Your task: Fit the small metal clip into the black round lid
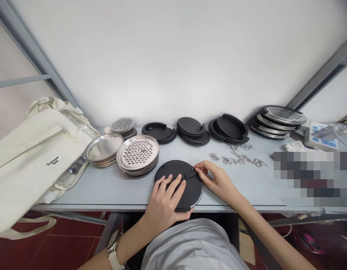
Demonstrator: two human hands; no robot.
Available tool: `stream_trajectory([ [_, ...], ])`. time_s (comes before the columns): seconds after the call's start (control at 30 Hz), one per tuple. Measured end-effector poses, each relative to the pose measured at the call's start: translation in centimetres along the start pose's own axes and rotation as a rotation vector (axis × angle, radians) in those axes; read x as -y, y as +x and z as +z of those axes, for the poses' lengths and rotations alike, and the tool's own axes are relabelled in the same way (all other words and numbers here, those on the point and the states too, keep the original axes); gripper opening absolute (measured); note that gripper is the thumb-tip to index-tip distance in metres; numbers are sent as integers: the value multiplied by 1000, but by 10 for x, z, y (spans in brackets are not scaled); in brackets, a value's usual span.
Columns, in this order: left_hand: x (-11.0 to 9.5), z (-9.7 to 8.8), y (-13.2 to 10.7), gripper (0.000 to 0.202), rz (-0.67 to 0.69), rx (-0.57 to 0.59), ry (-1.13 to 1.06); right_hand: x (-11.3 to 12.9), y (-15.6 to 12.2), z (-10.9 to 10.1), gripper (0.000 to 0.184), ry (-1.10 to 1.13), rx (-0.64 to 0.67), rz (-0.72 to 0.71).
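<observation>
A round black plastic holder (173,167) lies back side up near the table's front edge, with a thin silver rim showing at its lower right. My left hand (166,200) holds it, fingers spread over the top and the thumb at the near edge. At its upper right edge, my right hand (211,178) pinches a small wire clip (194,169) beside a raised strip; the fingertips partly hide the clip. More bent wire clips (239,157) lie loose to the right. Left of the holder stands a stack of round metal grater plates (138,152).
Plain metal discs (104,148) and smaller grater plates (122,125) are stacked at left. Black holders (229,127) line the wall. Assembled graters (278,120) stand at back right. A cream bag (41,150) covers the table's left end; a blurred patch (314,180) hides the right.
</observation>
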State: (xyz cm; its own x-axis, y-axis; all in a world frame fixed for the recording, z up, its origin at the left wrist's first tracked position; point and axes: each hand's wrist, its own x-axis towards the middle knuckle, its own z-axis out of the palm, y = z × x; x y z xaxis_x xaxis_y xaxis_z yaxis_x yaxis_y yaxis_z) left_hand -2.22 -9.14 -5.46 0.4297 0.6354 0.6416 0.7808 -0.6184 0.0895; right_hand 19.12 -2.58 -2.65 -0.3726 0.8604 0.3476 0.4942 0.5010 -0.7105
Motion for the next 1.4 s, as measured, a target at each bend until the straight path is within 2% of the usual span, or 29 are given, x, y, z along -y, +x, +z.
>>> stream_trajectory([
  [0.43, 0, -1, 1, 56, 8, -14, 16, -2, -1, 2, 20, -84, 85, 105],
  [1.4, -1, -2, 1, 57, 0, -3, 25, 1, 1, 1, 29, -190, 108, 3],
])
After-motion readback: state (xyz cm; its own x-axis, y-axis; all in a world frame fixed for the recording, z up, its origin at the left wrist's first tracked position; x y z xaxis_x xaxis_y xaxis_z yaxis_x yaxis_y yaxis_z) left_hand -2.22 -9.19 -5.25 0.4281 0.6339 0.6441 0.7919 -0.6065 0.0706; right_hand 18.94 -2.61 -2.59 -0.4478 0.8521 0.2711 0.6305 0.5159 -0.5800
